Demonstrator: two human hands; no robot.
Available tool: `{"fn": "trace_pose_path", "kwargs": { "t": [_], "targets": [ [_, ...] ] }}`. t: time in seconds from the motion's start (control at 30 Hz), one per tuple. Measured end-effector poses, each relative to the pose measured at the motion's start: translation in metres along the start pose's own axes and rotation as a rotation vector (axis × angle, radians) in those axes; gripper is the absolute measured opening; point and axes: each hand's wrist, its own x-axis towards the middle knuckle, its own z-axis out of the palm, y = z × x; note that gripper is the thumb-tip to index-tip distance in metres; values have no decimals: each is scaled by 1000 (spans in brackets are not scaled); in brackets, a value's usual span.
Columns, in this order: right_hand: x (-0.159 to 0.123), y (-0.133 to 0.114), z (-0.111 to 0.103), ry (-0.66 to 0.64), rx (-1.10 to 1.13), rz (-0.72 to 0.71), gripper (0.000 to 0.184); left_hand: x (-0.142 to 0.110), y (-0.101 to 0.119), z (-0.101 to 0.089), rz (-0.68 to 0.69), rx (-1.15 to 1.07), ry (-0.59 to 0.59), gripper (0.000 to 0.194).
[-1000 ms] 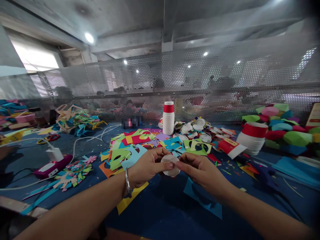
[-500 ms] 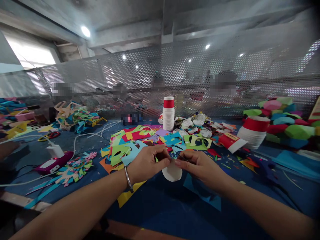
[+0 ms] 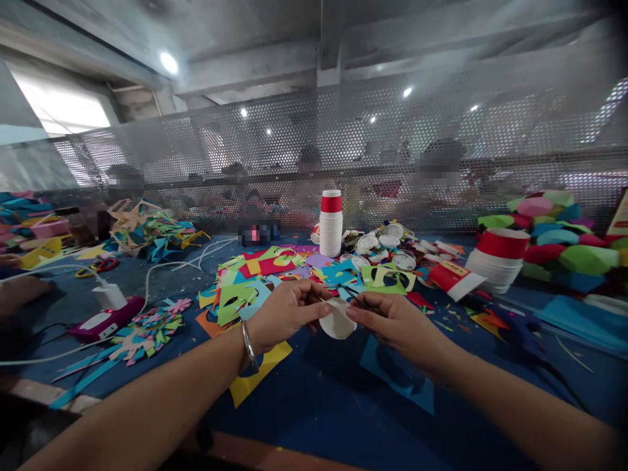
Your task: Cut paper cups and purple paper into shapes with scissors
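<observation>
My left hand (image 3: pixel 298 313) pinches a white round paper piece (image 3: pixel 337 320) by its upper left edge, above the blue tabletop. Whether it is a flat disc or part of a cup, I cannot tell. My right hand (image 3: pixel 387 320) grips a thin dark tool (image 3: pixel 357 297), perhaps tweezers, whose tip points left over the upper edge of the white piece. The right thumb lies against that piece's right side. Below the hands are a blue paper sheet (image 3: pixel 417 389) with a round cut-out and a yellow paper scrap (image 3: pixel 267 369).
Colourful paper scraps (image 3: pixel 235 297) lie beyond the hands. A tall paper cup stack (image 3: pixel 330 229) stands behind, with another cup stack (image 3: pixel 495 261) tilted at right. A dark glue gun (image 3: pixel 524 333) lies right; a purple power bank (image 3: pixel 108 320) with cables sits left. Scissors (image 3: pixel 98 267) lie farther back.
The white piece has risen slightly and turned in my fingers. My hands have moved a little apart, and the dark tool in my right hand shows more clearly.
</observation>
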Motion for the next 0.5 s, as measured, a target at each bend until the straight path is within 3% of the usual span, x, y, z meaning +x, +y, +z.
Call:
{"fn": "trace_pose_path", "kwargs": {
  "t": [0.23, 0.37, 0.5],
  "targets": [
    [2, 3, -3, 17, -6, -38, 34, 0, 0, -2, -15, -95, -9, 29],
    [3, 5, -5, 16, -57, -39, 35, -3, -1, -7, -75, -118, -185, 46],
    [5, 9, -7, -47, -142, -36, 34, -2, -8, -13, -47, -54, -331, 64]
  ]
}}
